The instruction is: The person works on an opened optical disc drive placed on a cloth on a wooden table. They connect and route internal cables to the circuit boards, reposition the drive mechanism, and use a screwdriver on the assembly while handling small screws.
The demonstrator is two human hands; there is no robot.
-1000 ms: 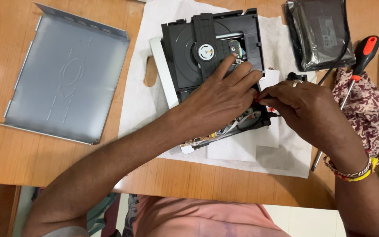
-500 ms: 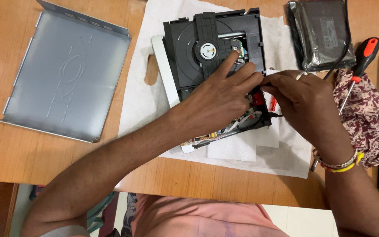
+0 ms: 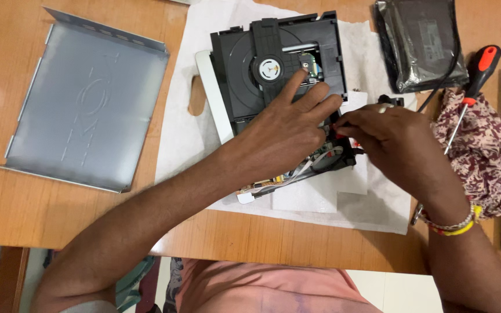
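Pressing flat, the left hand [image 3: 282,130] steadies the opened black plastic disc drive [image 3: 279,64]; the right hand [image 3: 392,139] pinches a small red-tipped tool [image 3: 338,128].

A wooden table [image 3: 42,214] with a warm orange-brown grain was seen under even light. A strip of pale floor [image 3: 389,290] was shown below its near edge.

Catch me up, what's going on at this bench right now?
A person is working on an opened optical disc drive lying on white paper on a wooden table. The left hand presses down on the drive, index finger near the disc hub. The right hand pinches a small red-tipped tool at the drive's edge. The removed metal cover lies to the left; a red-handled screwdriver lies to the right on a patterned cloth.
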